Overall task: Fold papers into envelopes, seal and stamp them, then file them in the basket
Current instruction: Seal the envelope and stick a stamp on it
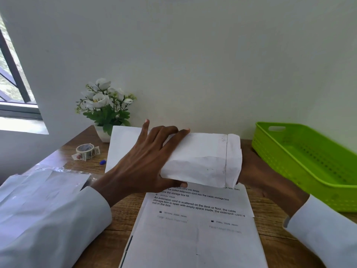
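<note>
A white envelope is held up above the desk, its flap end to the right. My left hand grips its left end, fingers spread over the top and thumb underneath. My right hand shows only as a wrist at the envelope's right end; its fingers are hidden inside or behind the envelope. Printed paper sheets lie flat on the desk below. An empty green basket stands at the right.
A tape roll with stamp strips and a small blue cap lie at the back left. A potted white flower stands by the wall. A plastic-wrapped stack of envelopes lies at the left edge.
</note>
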`<state>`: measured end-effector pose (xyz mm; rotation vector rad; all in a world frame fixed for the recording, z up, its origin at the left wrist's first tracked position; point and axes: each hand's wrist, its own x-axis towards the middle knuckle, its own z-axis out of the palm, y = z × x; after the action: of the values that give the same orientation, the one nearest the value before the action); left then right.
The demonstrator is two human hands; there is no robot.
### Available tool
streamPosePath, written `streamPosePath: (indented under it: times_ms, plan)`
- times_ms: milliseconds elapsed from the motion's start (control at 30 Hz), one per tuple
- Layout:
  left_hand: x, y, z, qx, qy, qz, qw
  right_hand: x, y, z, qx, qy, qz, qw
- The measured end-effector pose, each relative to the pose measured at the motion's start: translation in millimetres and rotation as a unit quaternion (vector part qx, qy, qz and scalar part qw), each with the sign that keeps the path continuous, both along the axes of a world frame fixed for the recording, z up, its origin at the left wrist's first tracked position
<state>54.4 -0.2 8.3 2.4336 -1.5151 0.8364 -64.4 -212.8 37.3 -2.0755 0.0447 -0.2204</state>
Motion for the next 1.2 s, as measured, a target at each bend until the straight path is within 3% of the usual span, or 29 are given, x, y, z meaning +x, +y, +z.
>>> streamPosePath:
  times_ms: [167, 300, 400, 567, 700, 800, 900, 1000, 1067, 1200]
  plan:
    - [-0.3, 0.8, 2.8, -0.019, 0.004, 0.009, 1.0, -0.1, 4.0, 6.1, 0.019, -0.075, 0.007, 0.997]
    - [-4.2, -0.8, 16.0, -0.089, 0.019, 0.041, 0.995, 6.7, -0.3, 10.5, 0.234, -0.179, -0.107, 0.95]
    - [-8.2, -6.1, 30.5, -0.123, 0.041, 0.081, 0.988, 10.0, -6.3, 4.2, 0.335, -0.173, -0.064, 0.924]
    - [-23.3, -22.4, 48.3, -0.122, 0.05, 0.096, 0.987, 9.3, 14.1, -4.6, 0.339, -0.129, 0.049, 0.931]
    - [-42.6, -34.2, 52.5, -0.114, 0.068, 0.097, 0.986, 7.8, 22.0, 2.5, 0.354, -0.163, 0.008, 0.921]
    - [-51.0, -35.1, 57.5, -0.11, 0.179, 0.097, 0.973, 6.6, 15.1, 6.0, 0.353, -0.156, -0.035, 0.922]
    - [-49.0, -33.2, 63.9, -0.182, 0.342, 0.081, 0.918, 6.8, 4.8, 12.6, 0.348, -0.112, -0.037, 0.93]
    - [-40.8, -32.9, 64.4, -0.322, 0.497, 0.002, 0.806, 4.2, -0.2, 17.8, 0.319, -0.05, 0.018, 0.946]
    - [-38.9, -32.9, 63.0, -0.368, 0.531, -0.031, 0.763, 2.4, 1.5, 18.0, 0.295, -0.01, 0.051, 0.954]
    - [-38.4, -32.0, 59.3, -0.422, 0.55, -0.087, 0.715, 1.3, 7.2, 14.3, 0.262, -0.015, 0.032, 0.965]
